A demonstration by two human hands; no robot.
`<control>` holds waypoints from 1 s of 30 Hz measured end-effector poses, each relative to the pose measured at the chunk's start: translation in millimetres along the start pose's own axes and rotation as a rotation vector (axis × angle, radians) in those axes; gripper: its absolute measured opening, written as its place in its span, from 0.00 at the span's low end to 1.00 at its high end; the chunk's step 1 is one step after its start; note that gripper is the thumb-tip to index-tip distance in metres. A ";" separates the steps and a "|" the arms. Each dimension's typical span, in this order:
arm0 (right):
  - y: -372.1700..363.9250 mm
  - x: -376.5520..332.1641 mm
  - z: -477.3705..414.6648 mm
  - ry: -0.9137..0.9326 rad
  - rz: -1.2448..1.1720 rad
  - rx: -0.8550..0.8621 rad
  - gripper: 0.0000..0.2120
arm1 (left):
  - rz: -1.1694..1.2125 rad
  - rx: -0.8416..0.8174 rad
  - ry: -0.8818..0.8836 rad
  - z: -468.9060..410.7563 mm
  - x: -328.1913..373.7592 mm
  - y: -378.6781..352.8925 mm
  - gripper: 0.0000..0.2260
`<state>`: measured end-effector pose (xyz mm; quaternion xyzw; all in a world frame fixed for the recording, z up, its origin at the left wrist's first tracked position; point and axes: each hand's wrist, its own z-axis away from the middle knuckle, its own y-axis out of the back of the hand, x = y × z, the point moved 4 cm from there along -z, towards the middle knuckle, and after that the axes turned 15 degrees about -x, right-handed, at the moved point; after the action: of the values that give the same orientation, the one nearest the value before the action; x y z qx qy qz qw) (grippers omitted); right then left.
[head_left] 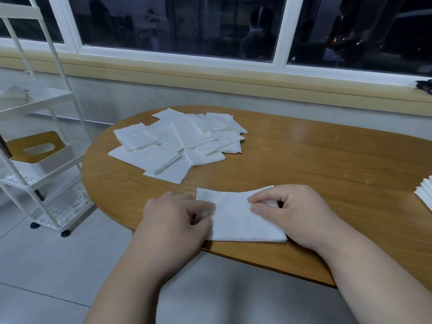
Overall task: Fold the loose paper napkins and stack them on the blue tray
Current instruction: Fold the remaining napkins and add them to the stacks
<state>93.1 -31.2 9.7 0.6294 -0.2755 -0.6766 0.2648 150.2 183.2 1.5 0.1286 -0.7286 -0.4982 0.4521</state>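
White paper napkin (pixel 240 218) is lying at the wooden table's (pixel 327 160) near edge; left hand (pixel 177 218) and right hand (pixel 294 211) are each pinching a side, probably squaring its fold.

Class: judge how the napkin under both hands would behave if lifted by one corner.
Probably floppy: the napkin curves along its far edge. Likely light and thin, so it could slide on the smooth table.

The room light is dim and cool, from above indoors; the window (pixel 177 24) is dark, with faint reflections; the table (pixel 304 160) has a soft sheen; the napkin (pixel 240 220) looks pale, with little texture; the wide lens bends the edges; detail is slightly soft.
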 end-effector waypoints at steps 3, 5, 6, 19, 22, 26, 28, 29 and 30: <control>-0.5 3.3 -2.4 -0.036 0.087 -0.018 0.02 | 0.020 0.032 0.036 0.2 -1.2 0.1 0.05; -1.0 5.0 -3.9 -0.039 0.178 -0.014 0.05 | 0.030 0.034 0.068 0.6 -3.5 0.5 0.06; -0.4 5.4 -3.8 -0.043 0.206 -0.003 0.06 | 0.019 0.029 0.079 0.6 -4.4 1.0 0.06; -0.9 -36.8 -29.6 0.142 0.168 0.074 0.07 | -0.003 0.007 0.170 13.3 -30.1 16.1 0.08; -17.0 -64.0 -63.1 0.168 0.238 -0.036 0.06 | 0.009 0.026 0.188 15.4 -37.1 19.6 0.08; -35.2 -87.9 -111.4 0.188 0.316 -0.132 0.07 | 0.035 0.070 0.219 15.6 -47.8 24.0 0.07; -42.7 -98.1 -134.9 0.184 0.370 -0.158 0.07 | 0.055 0.094 0.236 16.4 -54.9 27.5 0.08; -45.3 -102.7 -145.0 0.180 0.383 -0.163 0.07 | 0.063 0.099 0.241 16.7 -57.9 28.9 0.08; -48.1 -107.2 -155.2 0.179 0.393 -0.167 0.07 | 0.069 0.104 0.244 16.8 -61.1 29.7 0.09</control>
<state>254.6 72.3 42.7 0.5969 -0.3113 -0.5740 0.4661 178.8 246.4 -7.4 0.1863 -0.6970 -0.4248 0.5469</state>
